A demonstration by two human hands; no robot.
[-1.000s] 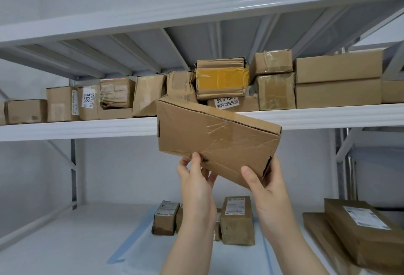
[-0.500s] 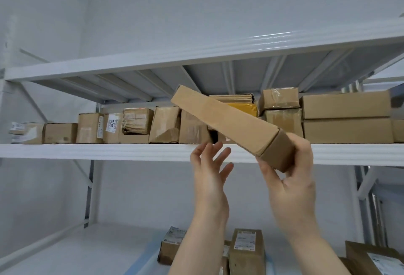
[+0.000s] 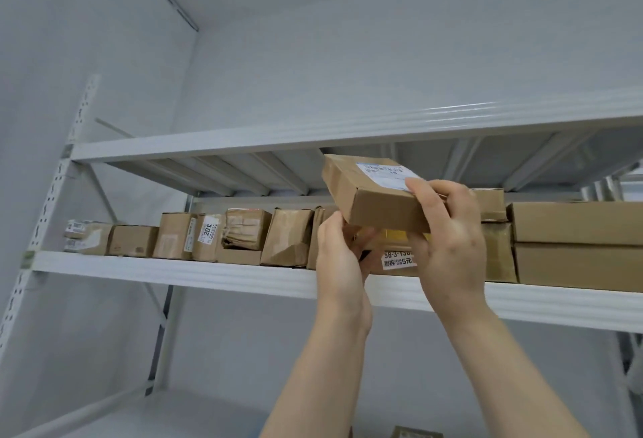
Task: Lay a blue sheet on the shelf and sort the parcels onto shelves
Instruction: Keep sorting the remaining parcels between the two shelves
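Observation:
A flat brown cardboard parcel [image 3: 368, 194] with a white label on top is held up between the middle shelf [image 3: 174, 272] and the top shelf [image 3: 243, 140], its far end pointing in over the row of parcels. My right hand [image 3: 449, 239] grips its near right corner, thumb on the label. My left hand [image 3: 339, 256] holds it from below at the near left corner, fingers curled under it. A row of brown parcels [image 3: 243, 239] fills the middle shelf. The blue sheet is not in view.
Two long flat boxes [image 3: 577, 246] are stacked at the right of the middle shelf. The white upright post [image 3: 45, 208] stands at the left. The underside ribs of the top shelf hang close above the parcel. A parcel's top edge [image 3: 417, 432] peeks in at the bottom.
I have lifted the parcel from chest height and turned it flat, label up, level with the gap above the middle shelf's row. My left hand went from open beside it to holding it underneath. The view tilted upward.

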